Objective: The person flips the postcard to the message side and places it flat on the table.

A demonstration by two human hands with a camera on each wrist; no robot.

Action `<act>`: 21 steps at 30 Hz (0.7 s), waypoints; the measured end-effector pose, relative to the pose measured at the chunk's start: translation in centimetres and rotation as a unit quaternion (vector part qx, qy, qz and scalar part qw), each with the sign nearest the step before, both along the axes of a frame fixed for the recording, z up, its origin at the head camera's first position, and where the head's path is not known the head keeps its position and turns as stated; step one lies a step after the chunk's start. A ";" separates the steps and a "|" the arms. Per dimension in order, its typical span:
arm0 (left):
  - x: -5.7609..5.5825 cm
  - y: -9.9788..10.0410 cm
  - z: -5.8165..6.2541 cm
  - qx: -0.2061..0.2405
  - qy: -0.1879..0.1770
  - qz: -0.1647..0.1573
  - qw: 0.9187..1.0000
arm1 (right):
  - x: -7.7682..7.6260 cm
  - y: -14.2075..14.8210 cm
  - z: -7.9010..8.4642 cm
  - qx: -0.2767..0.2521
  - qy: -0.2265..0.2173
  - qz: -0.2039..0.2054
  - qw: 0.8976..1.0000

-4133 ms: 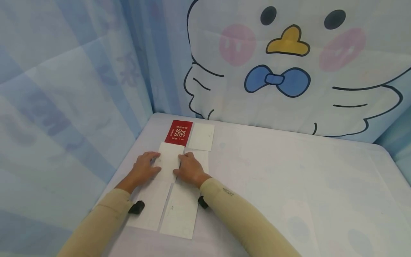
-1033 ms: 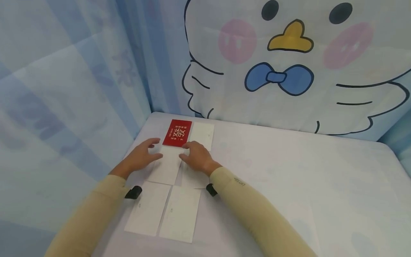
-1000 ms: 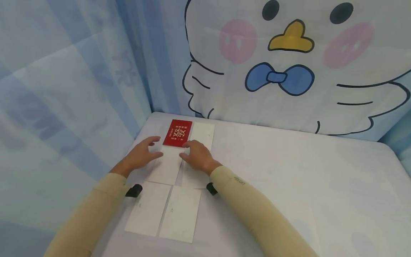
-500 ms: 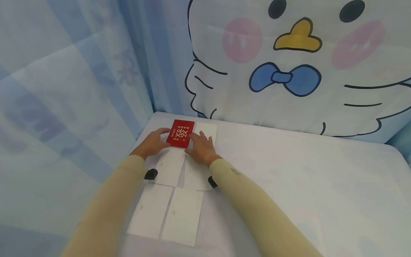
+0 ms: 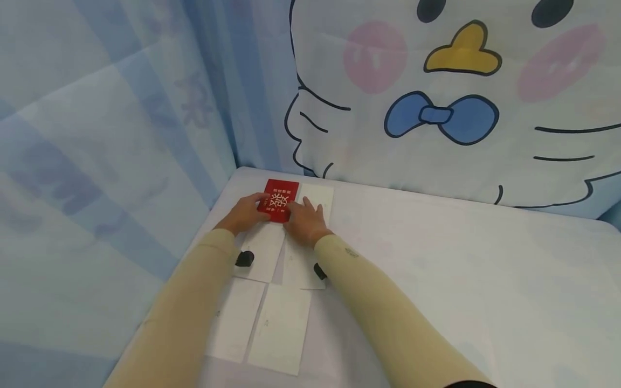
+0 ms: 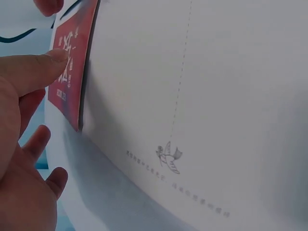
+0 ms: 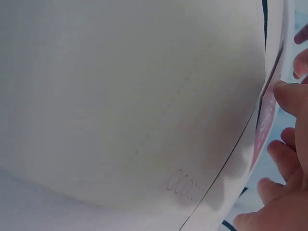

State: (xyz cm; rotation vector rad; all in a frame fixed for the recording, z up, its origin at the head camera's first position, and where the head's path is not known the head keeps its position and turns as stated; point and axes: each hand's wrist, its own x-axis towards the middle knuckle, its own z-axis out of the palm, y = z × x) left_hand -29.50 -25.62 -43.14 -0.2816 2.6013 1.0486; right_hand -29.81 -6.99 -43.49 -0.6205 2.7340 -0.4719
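Observation:
A thin red booklet [image 5: 278, 200] with pale Chinese characters lies at the far left of the table. My left hand [image 5: 246, 214] is at its left side, thumb and fingers spread along the edge; in the left wrist view the thumb [image 6: 36, 70] rests on the red cover. At the opposite edge, my right hand [image 5: 305, 223] touches it with fingers spread, and its thumb [image 7: 288, 96] reaches the red cover in the right wrist view. Several white booklets lie in two columns, among them one with a small bird drawing [image 6: 168, 156] and a dashed line.
Two white booklets [image 5: 280, 328] lie side by side nearest me. Another white booklet [image 5: 317, 194] sits right of the red one. The white tablecloth [image 5: 436, 280] extends to the right. A blue patterned curtain [image 5: 121, 161] stands along the left edge, with a cartoon backdrop [image 5: 368, 134] behind.
Both hands have moved away from me, from the white booklet to the red booklet's sides. The white booklet that overlapped the red one's near edge earlier now lies below it.

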 end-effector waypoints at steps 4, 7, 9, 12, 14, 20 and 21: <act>-0.1 0.2 -0.5 -0.008 -0.009 -0.004 1.000 | -0.5 0.0 0.1 0.013 0.005 0.001 1.000; -0.1 0.2 -0.8 -0.010 0.000 -0.011 1.000 | -0.7 -0.1 0.0 0.015 0.009 0.004 1.000; -0.2 0.2 -0.9 -0.007 0.006 -0.014 1.000 | -0.8 -0.2 0.0 0.012 0.004 0.006 1.000; -0.3 0.1 -0.9 -0.018 -0.001 -0.017 1.000 | -0.7 -0.5 -0.1 0.016 -0.006 0.008 1.000; -0.2 0.1 -0.9 -0.027 -0.014 -0.009 0.999 | -0.6 -0.6 -0.1 0.020 -0.007 0.008 1.000; 0.0 -0.2 -0.9 -0.045 -0.026 -0.006 0.999 | -0.5 -1.0 0.0 0.034 0.003 0.006 0.999; -0.1 -0.2 -1.0 -0.045 -0.025 -0.008 0.999 | -0.6 -1.0 0.0 0.036 0.004 0.005 0.999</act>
